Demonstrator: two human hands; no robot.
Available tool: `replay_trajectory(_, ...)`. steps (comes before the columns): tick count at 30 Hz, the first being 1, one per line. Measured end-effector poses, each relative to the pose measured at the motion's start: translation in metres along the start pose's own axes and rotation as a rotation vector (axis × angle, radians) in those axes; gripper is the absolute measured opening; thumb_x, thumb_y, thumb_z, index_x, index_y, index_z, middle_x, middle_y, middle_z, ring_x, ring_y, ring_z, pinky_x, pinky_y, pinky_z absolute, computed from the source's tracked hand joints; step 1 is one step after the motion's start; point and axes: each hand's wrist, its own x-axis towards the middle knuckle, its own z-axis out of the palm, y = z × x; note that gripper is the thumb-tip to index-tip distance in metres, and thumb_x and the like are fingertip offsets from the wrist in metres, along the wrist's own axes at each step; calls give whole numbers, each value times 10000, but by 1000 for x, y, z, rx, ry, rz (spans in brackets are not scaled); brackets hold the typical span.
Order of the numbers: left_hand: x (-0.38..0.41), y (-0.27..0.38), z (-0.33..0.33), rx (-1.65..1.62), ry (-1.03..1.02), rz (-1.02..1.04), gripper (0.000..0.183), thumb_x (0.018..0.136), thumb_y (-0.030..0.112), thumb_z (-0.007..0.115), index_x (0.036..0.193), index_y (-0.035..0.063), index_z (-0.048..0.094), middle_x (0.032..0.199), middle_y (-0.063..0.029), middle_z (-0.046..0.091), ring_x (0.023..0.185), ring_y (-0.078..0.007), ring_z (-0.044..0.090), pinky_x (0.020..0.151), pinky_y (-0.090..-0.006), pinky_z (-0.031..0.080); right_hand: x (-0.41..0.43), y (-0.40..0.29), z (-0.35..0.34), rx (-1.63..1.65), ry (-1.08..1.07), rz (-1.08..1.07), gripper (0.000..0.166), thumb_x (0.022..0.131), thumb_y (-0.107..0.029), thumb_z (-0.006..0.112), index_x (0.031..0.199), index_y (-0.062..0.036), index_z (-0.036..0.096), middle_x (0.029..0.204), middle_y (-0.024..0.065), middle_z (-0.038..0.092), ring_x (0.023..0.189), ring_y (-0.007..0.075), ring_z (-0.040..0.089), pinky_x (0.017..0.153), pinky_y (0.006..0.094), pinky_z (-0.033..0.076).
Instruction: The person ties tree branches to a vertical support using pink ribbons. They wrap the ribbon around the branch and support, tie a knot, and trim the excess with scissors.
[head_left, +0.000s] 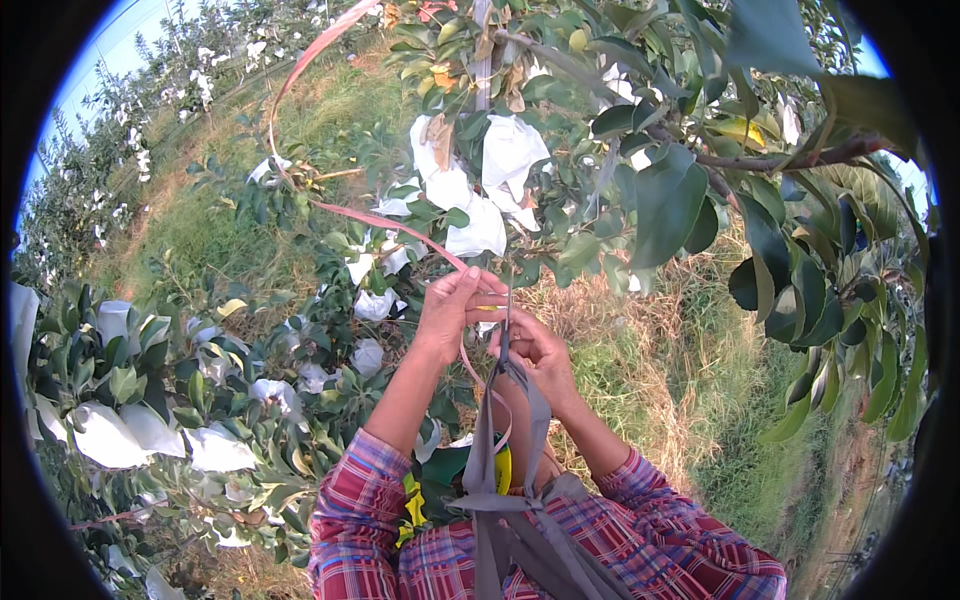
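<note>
My left hand pinches a pink ribbon-like strap between thumb and forefinger. The strap runs up to a branch at the upper left, and its lower part hangs in a loop below my hands. Close beside it, my right hand has curled fingers near a thin upright metal blade or rod; how it grips this is partly hidden. Grey cloth strips hang just under the right hand and are knotted at my chest, over a plaid shirt.
White fruit bags hang on the tree ahead, with more bags at the left. A leafy branch reaches in from the upper right. A grey post stands behind the foliage. Grass covers the ground.
</note>
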Motion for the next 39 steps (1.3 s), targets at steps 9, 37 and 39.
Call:
replay_trajectory(9,-4,61,-17,-230,-114,245,325,992,307,468,949,11,595,824,-120,659,720,-201,669,635,-305,570,-38,19,-13,1189,-330,634,577,881,-479,586,1248,-52,464,960,135,542,649,158,449,575,238,386)
replay_trajectory(37,1,21,-39,-85,-128,-133,460,892,412,628,1128,21,571,620,20,447,527,-78,402,472,-222,341,-17,6,-38,590,-111,316,392,903,-322,625,1147,-25,545,807,5,526,702,80,469,612,202,371)
replay_trajectory(39,1,24,-27,-19,-267,-153,650,838,456,683,1282,30,474,633,41,409,546,-67,372,489,-219,326,-17,8,-34,393,-108,293,368,890,-296,647,1138,-32,579,796,-11,547,722,67,491,629,195,366)
